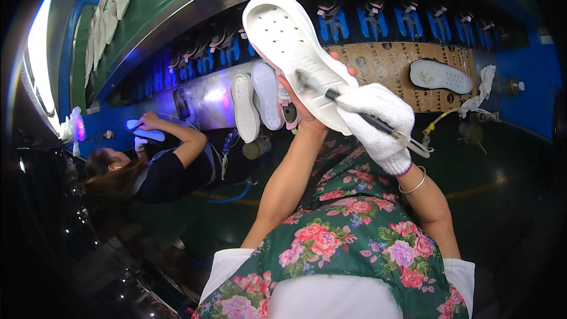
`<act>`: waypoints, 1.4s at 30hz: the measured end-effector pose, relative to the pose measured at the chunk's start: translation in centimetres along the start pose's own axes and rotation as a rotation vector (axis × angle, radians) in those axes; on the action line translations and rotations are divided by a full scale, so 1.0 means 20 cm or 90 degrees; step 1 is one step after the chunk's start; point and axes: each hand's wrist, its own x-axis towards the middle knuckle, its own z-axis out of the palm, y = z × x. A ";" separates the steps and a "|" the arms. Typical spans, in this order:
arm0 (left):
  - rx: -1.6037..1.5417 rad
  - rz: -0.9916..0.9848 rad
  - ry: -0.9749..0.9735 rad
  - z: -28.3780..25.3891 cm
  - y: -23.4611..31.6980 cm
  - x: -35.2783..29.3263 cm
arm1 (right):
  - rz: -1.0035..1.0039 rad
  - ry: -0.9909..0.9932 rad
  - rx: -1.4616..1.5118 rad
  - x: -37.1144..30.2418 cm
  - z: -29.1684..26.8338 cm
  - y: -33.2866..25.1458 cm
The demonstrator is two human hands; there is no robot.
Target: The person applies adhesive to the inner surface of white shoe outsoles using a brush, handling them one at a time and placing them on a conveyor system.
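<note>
A large white shoe sole [282,31] is held up in front of me, tilted, with small holes in its forefoot. My bare left hand [308,112] grips it from underneath near the heel, fingertips showing at the far edge. In a white knitted glove, my right hand [381,123] is closed around a brush [332,93] with a dark handle. The bristles, blurred, are at the sole's inner face around its middle. A thin tube appears joined to the handle's rear end. Left of my left hand, a white sole [244,106] and a pale lilac sole [267,95] lie side by side.
Cardboard [378,62] covers the bench, bearing another sole [440,77] at the right. Beside it are a white rag [485,85] and a jar [512,86]. Behind stand several dark shoes with blue parts [372,22]. At left, a co-worker [171,162] handles a blue-lit sole [146,132].
</note>
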 end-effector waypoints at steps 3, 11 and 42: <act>0.004 -0.115 -0.134 0.05 0.00 0.02 | -0.148 -0.053 -0.116 -0.03 0.02 -0.01; 0.118 -0.209 -0.095 0.02 0.14 0.02 | -0.122 -0.097 -0.040 -0.04 -0.06 0.06; 0.071 -0.424 -0.221 0.17 0.26 0.18 | -0.100 -0.158 -0.065 -0.09 -0.07 -0.04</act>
